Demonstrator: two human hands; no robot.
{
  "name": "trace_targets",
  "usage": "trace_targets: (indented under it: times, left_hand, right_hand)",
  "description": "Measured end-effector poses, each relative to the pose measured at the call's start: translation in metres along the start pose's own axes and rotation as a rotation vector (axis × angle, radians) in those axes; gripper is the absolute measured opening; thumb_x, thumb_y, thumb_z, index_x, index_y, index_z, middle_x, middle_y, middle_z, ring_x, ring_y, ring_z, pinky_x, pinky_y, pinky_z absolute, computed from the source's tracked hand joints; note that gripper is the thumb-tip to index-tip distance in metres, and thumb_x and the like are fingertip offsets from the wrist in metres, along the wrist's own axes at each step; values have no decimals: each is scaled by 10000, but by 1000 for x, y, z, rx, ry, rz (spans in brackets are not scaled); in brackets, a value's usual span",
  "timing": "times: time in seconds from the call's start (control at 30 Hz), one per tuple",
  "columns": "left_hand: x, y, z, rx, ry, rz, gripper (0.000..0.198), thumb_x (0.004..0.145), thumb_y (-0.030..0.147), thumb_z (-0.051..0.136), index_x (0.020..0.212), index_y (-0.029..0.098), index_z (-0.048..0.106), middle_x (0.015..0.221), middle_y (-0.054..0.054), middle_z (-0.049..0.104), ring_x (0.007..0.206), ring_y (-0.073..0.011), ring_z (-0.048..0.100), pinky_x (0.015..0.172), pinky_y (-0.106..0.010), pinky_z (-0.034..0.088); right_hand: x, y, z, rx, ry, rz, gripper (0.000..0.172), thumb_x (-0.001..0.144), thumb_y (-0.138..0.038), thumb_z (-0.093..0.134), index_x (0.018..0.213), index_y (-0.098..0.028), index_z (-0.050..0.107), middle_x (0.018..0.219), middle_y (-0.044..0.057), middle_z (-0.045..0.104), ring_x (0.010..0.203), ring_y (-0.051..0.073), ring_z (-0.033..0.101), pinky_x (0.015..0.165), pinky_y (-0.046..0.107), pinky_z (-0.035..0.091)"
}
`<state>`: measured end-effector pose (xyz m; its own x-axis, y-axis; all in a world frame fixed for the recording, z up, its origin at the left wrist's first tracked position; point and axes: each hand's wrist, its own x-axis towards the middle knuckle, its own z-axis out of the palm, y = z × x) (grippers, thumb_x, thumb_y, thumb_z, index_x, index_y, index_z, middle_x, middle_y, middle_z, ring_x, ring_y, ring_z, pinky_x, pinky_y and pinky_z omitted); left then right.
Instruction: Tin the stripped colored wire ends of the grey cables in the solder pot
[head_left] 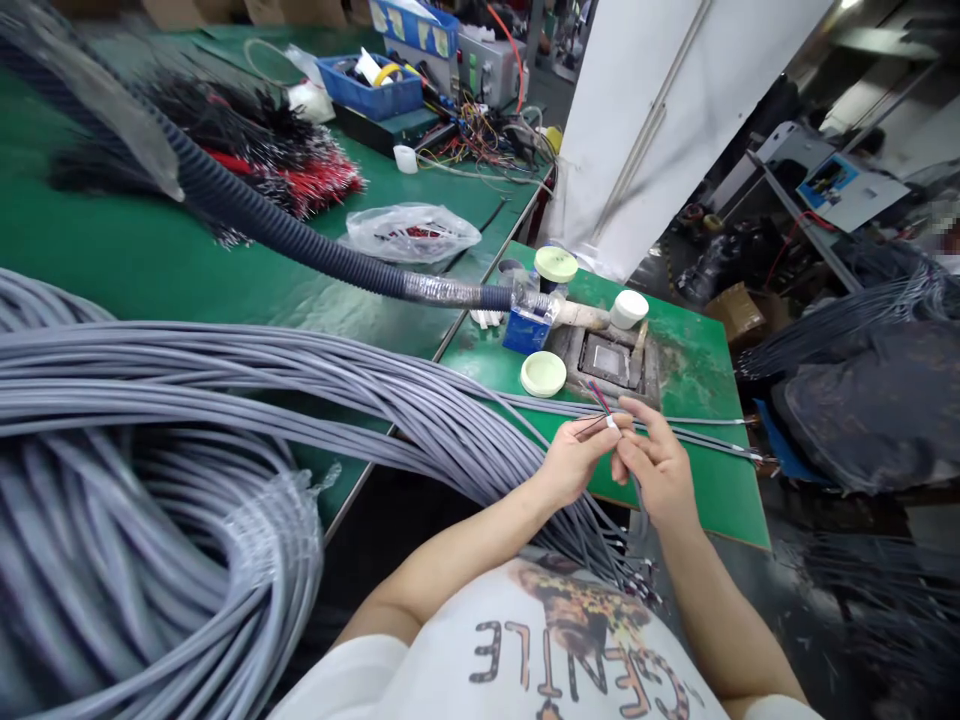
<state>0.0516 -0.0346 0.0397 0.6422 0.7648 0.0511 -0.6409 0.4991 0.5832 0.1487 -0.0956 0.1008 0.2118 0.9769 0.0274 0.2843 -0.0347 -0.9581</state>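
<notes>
My left hand (576,458) and my right hand (661,462) meet in front of my chest, over the near edge of the small green board. Thin loose wires (598,396), some red and dark, fan out above the fingers, with a white band at their base. My left fingers pinch the wires by this band. My right hand is closed around the grey cable (639,492) that hangs below it. Just beyond the hands are a soldering pot (609,358) with a square metal surface and a pale round lid (544,374).
A thick bundle of grey cables (360,385) runs in from the left, beside a large wrapped coil (247,560). A dark corrugated hose (300,250) crosses above, ending near a blue box (526,328). Round tubs (628,309) stand behind the pot. A white pillar (645,120) rises beyond.
</notes>
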Motion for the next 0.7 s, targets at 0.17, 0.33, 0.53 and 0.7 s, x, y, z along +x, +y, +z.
trace_targets:
  times: [0.17,0.33,0.53,0.7]
  left_hand:
    - [-4,7,-4,257,39,89,244,719,380,762,804,151,753,801,-51,698,786,-172,628,790,-316,491]
    - [-10,9,-1,476,9,145,256,702,406,768,776,161,766,819,-54,673,837,-191,599,819,-328,473]
    - [-18,20,-5,522,33,126,248,722,405,752,765,163,780,803,-66,672,816,-171,568,782,-295,467]
    - [-21,22,-8,488,61,106,262,709,416,759,749,158,778,770,-56,637,769,-162,559,743,-296,460]
  right_hand:
    - [16,-16,-22,-491,86,-276,159,825,-354,637,971,-312,685,714,7,606,684,195,568,685,362,466]
    - [32,-43,-11,-722,64,-458,79,811,-311,651,775,-254,693,682,32,615,697,200,548,674,359,441]
    - [34,-52,-12,-515,194,-448,169,859,-253,601,724,-221,695,669,3,619,634,141,559,603,291,426]
    - [37,-49,-11,-559,54,-424,106,809,-266,671,722,-212,698,676,2,634,645,142,565,622,291,432]
